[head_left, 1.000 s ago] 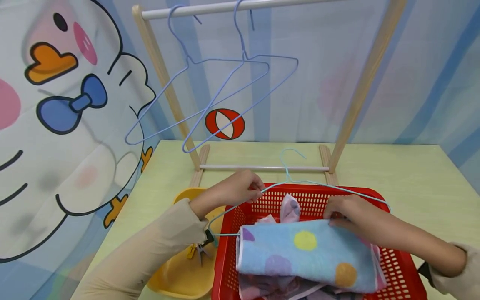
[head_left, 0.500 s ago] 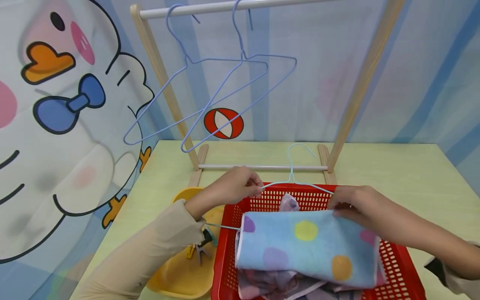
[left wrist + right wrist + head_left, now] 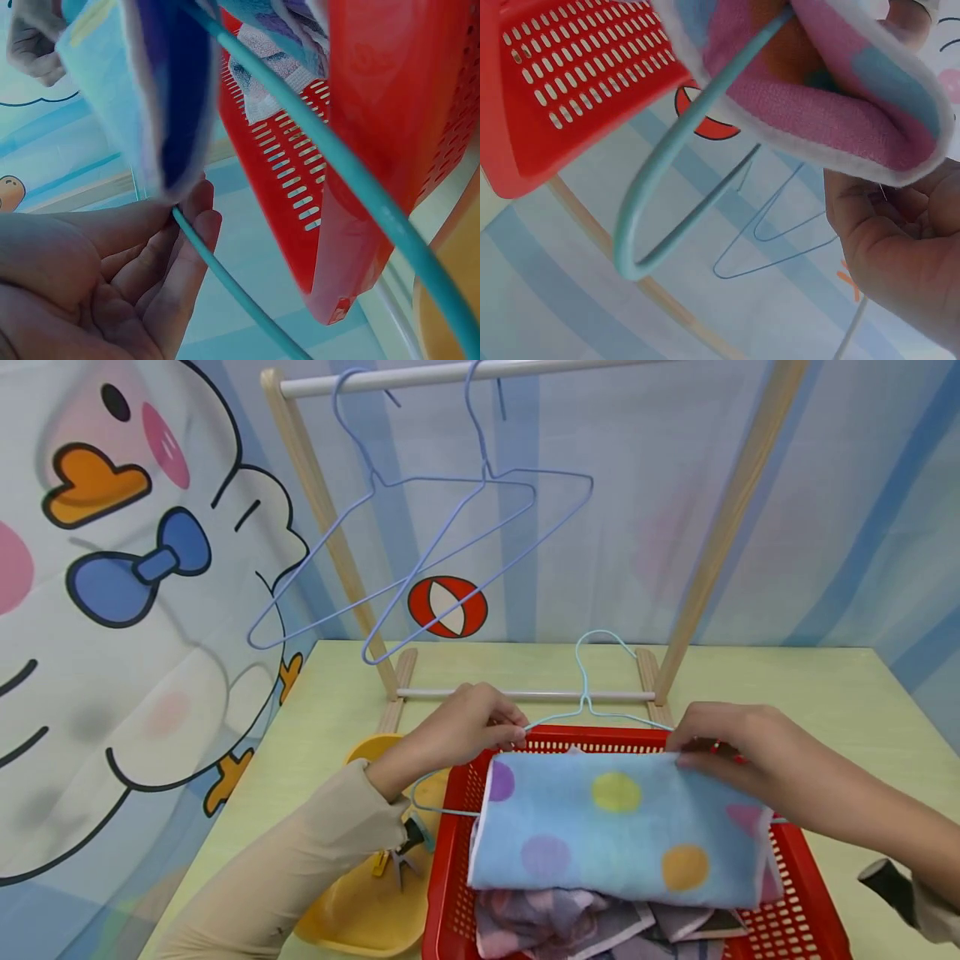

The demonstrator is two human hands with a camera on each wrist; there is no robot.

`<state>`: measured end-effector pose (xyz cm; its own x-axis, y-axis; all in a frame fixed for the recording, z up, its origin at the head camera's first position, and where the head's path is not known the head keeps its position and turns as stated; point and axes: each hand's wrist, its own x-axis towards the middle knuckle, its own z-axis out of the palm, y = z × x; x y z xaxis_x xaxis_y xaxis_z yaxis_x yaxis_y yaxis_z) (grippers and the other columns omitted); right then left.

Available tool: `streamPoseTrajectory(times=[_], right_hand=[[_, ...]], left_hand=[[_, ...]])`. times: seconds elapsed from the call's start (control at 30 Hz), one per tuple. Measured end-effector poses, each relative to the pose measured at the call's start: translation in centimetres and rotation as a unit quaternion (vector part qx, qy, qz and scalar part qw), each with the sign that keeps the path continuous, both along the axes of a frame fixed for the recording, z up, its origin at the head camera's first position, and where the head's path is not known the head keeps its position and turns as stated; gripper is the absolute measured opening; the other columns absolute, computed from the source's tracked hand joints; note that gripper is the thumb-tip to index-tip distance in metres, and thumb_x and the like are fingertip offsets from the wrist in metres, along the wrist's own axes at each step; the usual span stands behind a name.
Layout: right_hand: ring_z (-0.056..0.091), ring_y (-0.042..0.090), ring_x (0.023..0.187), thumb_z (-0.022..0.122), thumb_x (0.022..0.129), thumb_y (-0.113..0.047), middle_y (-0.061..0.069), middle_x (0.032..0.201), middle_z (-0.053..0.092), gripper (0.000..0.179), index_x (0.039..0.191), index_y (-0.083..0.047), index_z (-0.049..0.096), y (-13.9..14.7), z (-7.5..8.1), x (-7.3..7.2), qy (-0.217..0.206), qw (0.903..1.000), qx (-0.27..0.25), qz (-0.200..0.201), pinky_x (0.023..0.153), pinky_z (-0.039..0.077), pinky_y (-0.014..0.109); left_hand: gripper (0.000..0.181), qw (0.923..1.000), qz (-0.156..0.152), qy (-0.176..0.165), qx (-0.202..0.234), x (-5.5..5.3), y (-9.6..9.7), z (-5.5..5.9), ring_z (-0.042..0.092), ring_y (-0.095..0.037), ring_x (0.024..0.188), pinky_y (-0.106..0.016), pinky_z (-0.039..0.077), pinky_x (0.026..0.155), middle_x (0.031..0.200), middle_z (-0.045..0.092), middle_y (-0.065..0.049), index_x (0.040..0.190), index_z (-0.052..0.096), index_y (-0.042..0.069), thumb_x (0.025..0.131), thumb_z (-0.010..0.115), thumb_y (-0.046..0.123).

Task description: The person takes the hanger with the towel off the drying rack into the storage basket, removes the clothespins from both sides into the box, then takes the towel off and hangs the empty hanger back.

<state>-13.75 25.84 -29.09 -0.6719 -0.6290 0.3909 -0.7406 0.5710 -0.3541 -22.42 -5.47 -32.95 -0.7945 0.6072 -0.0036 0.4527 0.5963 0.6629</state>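
A light blue towel (image 3: 570,827) with coloured dots hangs folded over the bottom bar of a pale teal wire hanger (image 3: 585,695). The bar's ends stick out on both sides of the cloth. My left hand (image 3: 480,718) pinches the hanger's left shoulder wire between thumb and fingers; the left wrist view shows the wire (image 3: 232,281) at the fingertips. At the top right, my right hand (image 3: 738,739) pinches the towel's upper edge, close to the hanger's right shoulder. In the right wrist view, the towel's pink lining (image 3: 802,112) surrounds the bar.
Beneath the towel stands a red perforated basket (image 3: 442,902) with crumpled grey-pink cloth (image 3: 540,918) inside. A yellow tray (image 3: 367,918) with clothespins (image 3: 401,864) is left of it. Behind, a wooden rack (image 3: 720,543) carries two blue hangers (image 3: 423,564).
The towel and hanger have risen and tilted more upright, the hook moving up. My right hand has shifted right and up with the towel's edge; the left hand keeps its hold.
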Motion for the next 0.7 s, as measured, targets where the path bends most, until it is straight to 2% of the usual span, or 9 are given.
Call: streamPoseTrajectory(times=[0.23,0.3,0.37,0.5,0.6,0.7], right_hand=[[0.063,0.002,0.079,0.075,0.082,0.009,-0.016,0.093,0.065,0.039,0.097,-0.027,0.069,0.4,2.4,0.4,-0.015,0.9985,-0.026,-0.045,0.064,0.052,0.018],[0.063,0.004,0.079,0.073,0.085,0.009,-0.015,0.094,0.065,0.037,0.098,-0.026,0.07,0.7,2.9,0.5,-0.02,0.9974,-0.034,-0.061,0.065,0.053,0.018],[0.064,0.005,0.081,0.069,0.088,0.009,-0.013,0.095,0.065,0.035,0.1,-0.024,0.07,0.8,3.3,0.5,-0.026,0.9958,-0.04,-0.078,0.066,0.054,0.018],[0.064,0.004,0.085,0.065,0.092,0.008,-0.01,0.098,0.066,0.033,0.102,-0.022,0.071,1.1,4.2,0.5,-0.02,0.993,-0.041,-0.109,0.07,0.053,0.015],[0.064,0.003,0.087,0.064,0.092,0.01,-0.008,0.1,0.067,0.033,0.104,-0.02,0.072,1.2,5.0,0.4,-0.003,0.9925,-0.053,-0.11,0.075,0.051,0.011],[0.065,0.003,0.088,0.065,0.091,0.01,-0.006,0.099,0.068,0.032,0.103,-0.019,0.072,1.0,6.0,0.3,0.013,0.9914,-0.07,-0.111,0.077,0.05,0.01]], left_hand=[[0.014,0.9992,0.005,0.034,-0.019,-0.1,0.0,0.2,0.069,-0.014,0.086,-0.024,0.055,0.074,0.098,0.075,-0.005,0.106,0.077,0.003,0.095,0.068,0.008],[0.013,0.9988,-0.004,0.043,-0.021,-0.2,-0.1,0.2,0.067,-0.014,0.081,-0.024,0.053,0.071,0.092,0.075,-0.004,0.102,0.078,0.004,0.096,0.066,0.006],[0.014,0.9988,-0.009,0.045,-0.021,-0.3,-0.2,0.2,0.066,-0.012,0.076,-0.023,0.052,0.069,0.088,0.074,-0.003,0.101,0.078,0.004,0.097,0.065,0.005],[0.012,0.9997,-0.009,0.024,-0.004,-0.4,-0.2,0.2,0.067,-0.008,0.072,-0.021,0.053,0.065,0.085,0.074,-0.001,0.099,0.078,0.004,0.096,0.067,0.007],[0.012,0.9999,0.002,0.014,0.008,-0.5,-0.2,0.2,0.07,-0.012,0.075,-0.021,0.054,0.065,0.086,0.075,-0.002,0.099,0.078,0.003,0.095,0.069,0.008],[0.011,0.9996,0.008,0.025,0.008,-0.7,-0.3,0.1,0.07,-0.015,0.074,-0.022,0.053,0.064,0.084,0.075,-0.001,0.098,0.079,0.004,0.094,0.07,0.009]])
